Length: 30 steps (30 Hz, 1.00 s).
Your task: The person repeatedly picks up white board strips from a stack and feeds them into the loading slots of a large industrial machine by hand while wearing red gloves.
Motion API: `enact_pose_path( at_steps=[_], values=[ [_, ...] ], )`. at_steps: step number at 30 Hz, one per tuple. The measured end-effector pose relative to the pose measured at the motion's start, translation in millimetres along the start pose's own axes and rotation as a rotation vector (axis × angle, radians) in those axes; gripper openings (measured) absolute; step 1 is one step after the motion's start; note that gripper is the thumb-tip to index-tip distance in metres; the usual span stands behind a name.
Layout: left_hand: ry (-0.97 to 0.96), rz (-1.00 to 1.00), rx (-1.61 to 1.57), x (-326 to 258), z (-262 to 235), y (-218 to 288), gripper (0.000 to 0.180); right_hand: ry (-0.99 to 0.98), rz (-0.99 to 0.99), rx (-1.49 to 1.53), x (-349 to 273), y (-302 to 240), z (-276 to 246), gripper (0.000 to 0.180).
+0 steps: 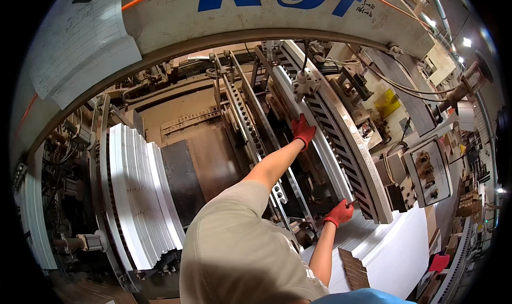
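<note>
White sheet (330,160), standing on edge against the slotted rail (346,144) inside the machine, is gripped by both red-gloved hands, left hand (303,131) at its top, right hand (339,213) lower, apparently being seated, so steady alignment is called for.

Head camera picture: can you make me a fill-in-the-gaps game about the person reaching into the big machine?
1. The left hand and the right hand both wear ___ gloves.
2. On the long rail, the hand higher up in the picture is the ___ hand.
3. The stack of sheets to the person's left is ___.
4. The big letters on top of the machine are ___.

Missing words: red; left; white; blue.
</note>
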<state>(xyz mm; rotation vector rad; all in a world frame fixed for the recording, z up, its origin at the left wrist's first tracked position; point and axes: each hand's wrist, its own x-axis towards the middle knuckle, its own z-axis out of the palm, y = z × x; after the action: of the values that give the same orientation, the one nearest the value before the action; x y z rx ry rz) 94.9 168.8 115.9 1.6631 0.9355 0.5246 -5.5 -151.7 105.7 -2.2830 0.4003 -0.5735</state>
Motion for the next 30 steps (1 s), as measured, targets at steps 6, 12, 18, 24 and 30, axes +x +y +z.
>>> enact_pose_path(
  at_steps=[6,12,18,24,30],
  values=[
    [0.028,-0.024,-0.001,17.8,-14.1,19.2,0.077,-0.043,-0.033,0.125,9.5,-19.9,12.3,0.028],
    [-0.022,-0.094,0.069,26.0,-6.3,9.2,0.081,-0.074,-0.061,0.149,-2.5,-31.0,13.5,0.019],
    [-0.03,-0.24,-0.511,-31.6,78.7,-54.9,0.072,-0.208,-0.039,0.276,2.6,-16.4,9.0,0.02],
    [-0.506,-0.664,-1.139,-80.9,93.1,-72.6,0.057,-0.184,-0.372,0.278,-26.1,-23.0,-27.2,0.038],
    [-0.484,-0.716,-1.208,-76.4,87.1,-65.8,0.06,-0.702,-0.62,0.027,-86.6,-10.5,-71.3,0.045]
  ],
)
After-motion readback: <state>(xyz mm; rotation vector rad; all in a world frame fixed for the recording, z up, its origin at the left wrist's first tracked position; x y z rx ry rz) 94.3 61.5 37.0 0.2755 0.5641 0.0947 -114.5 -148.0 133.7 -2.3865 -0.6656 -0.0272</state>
